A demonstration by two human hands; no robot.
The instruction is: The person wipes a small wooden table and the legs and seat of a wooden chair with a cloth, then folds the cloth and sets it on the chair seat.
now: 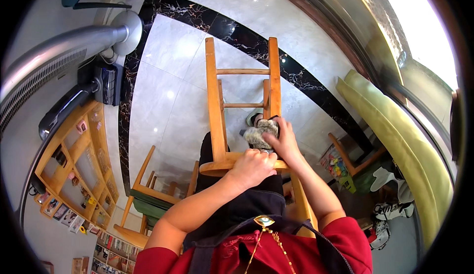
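Observation:
A wooden stool [211,100], seemingly tipped on its side, lies across my lap with its legs pointing away from me. A grey-white fuzzy cloth item [258,135], perhaps a sock or a leg cover, sits by the right leg near the seat. My right hand [284,137] is against its right side, thumb over it, slightly blurred; its hold is unclear. My left hand [254,166] is closed at the seat's edge, just below the fuzzy item, with its fingers curled; what it grips is partly hidden.
Two wooden chairs with green seats stand at lower left [152,203] and right [364,170]. A silver fan [63,59] and a floor cleaner [70,105] are at left, beside wooden shelves [76,140]. A green curtain or cushion [400,137] and shoes [392,211] lie right.

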